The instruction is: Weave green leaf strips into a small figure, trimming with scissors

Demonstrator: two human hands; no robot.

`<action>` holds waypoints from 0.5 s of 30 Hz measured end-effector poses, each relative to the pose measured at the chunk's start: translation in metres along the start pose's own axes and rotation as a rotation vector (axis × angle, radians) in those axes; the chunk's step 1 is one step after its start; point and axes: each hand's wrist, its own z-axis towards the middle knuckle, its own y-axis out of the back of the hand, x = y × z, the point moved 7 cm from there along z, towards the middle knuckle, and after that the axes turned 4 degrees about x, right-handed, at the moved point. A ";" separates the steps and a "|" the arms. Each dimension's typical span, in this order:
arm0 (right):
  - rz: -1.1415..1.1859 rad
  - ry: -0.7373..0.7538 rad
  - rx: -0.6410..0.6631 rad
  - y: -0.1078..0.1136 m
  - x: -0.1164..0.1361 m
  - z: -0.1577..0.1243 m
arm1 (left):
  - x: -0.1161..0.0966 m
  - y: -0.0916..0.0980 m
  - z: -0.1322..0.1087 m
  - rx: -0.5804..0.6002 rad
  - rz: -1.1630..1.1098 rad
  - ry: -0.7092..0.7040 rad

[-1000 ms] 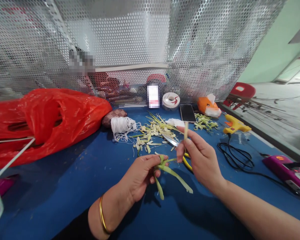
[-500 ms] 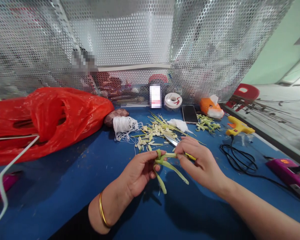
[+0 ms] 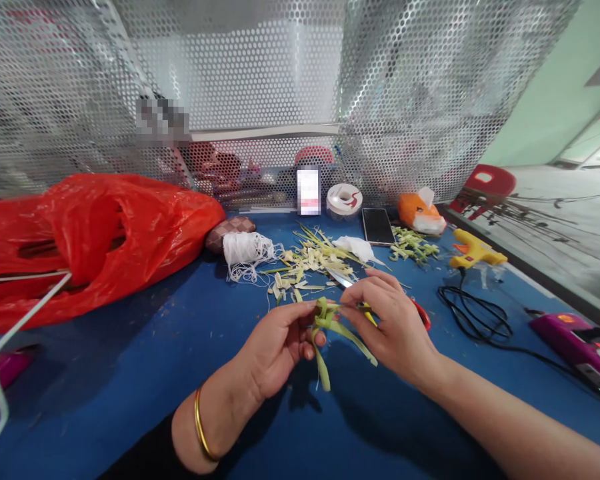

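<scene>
Between my hands is a folded green leaf strip (image 3: 326,319), with two loose ends hanging below it. My left hand (image 3: 285,340), with a gold bangle at the wrist, pinches the folded part between thumb and fingers. My right hand (image 3: 387,320) pinches the strip's right end; the fingertips are close to the left hand's. Partly behind the right hand lie scissors, with a silver blade (image 3: 341,278) and a red handle (image 3: 421,315). Just beyond the hands is a pile of pale leaf scraps (image 3: 313,260).
A red plastic bag (image 3: 145,227) fills the left. White string (image 3: 245,248), a ribbon roll (image 3: 344,200), a lit phone (image 3: 309,191), a dark phone (image 3: 378,227) and tissues (image 3: 422,213) stand behind. A yellow glue gun (image 3: 475,249) and purple power strip (image 3: 577,347) are right.
My right hand has shifted left along the strip, closer to my left hand. The red scissor handle now shows beside it. The whole view has moved slightly.
</scene>
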 end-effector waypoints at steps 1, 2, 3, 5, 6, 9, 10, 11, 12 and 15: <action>0.001 -0.006 -0.026 0.000 -0.001 -0.001 | 0.000 0.000 0.000 0.000 -0.006 0.000; -0.001 -0.011 -0.043 0.000 -0.002 -0.001 | 0.000 0.000 0.000 0.003 -0.014 0.000; -0.003 -0.015 -0.051 0.000 -0.003 -0.002 | 0.000 -0.001 0.000 0.009 -0.023 -0.003; -0.004 -0.024 -0.053 -0.001 -0.004 -0.002 | 0.000 -0.003 -0.001 0.029 -0.036 -0.014; -0.001 -0.028 -0.054 -0.002 -0.005 -0.003 | -0.001 -0.004 -0.002 0.040 -0.032 -0.022; 0.008 -0.034 -0.068 -0.002 -0.005 -0.003 | -0.001 -0.008 -0.004 0.070 0.050 -0.064; 0.007 -0.030 -0.073 -0.002 -0.004 -0.004 | -0.001 -0.009 -0.005 0.073 0.090 -0.081; 0.005 -0.024 -0.080 -0.003 -0.003 -0.004 | 0.000 -0.009 -0.005 0.070 0.127 -0.094; 0.002 -0.020 -0.085 -0.003 -0.003 -0.005 | 0.002 -0.009 -0.005 0.061 0.155 -0.104; -0.005 -0.013 -0.087 -0.006 0.000 -0.005 | 0.007 -0.007 -0.004 0.015 0.179 -0.114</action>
